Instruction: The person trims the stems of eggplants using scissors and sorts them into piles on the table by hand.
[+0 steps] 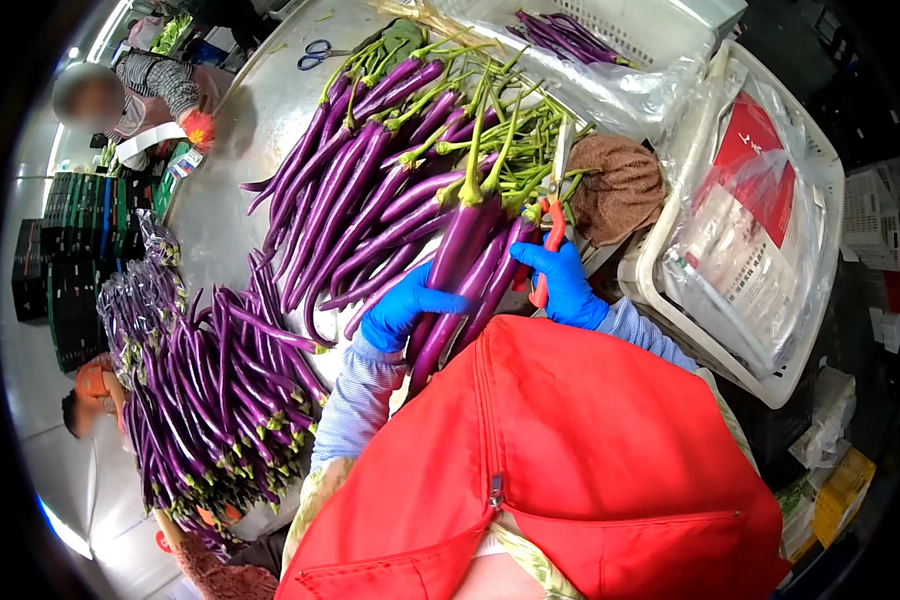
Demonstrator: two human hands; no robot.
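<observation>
Red zipped fabric (570, 420) fills the bottom of the head view, nearest the camera, over the person's front. Just beyond it, the blue-gloved left hand (415, 308) is wrapped round a few held eggplants (462, 238), which slant up and away from the body with their green stems (473, 150) at the far end. The blue-gloved right hand (562, 282) grips red-handled scissors (554, 228), blades pointing away, and its thumb lies against the bunch near the stem end; whether the blades are parted is too small to tell.

More loose eggplants (340, 185) lie on the metal surface (232, 125) beyond and to the left, and a separate heap (220, 395) sits further left. Just right of the scissors is a brown cloth-like bundle (618, 190), with a white crate (652, 285) beside it.

The step in hand seems to be gathering and evening up a bunch, with the scissors ready for the stems. Any cut would call for a firm left grip, level stem ends and blades turned clear of the fingers.
</observation>
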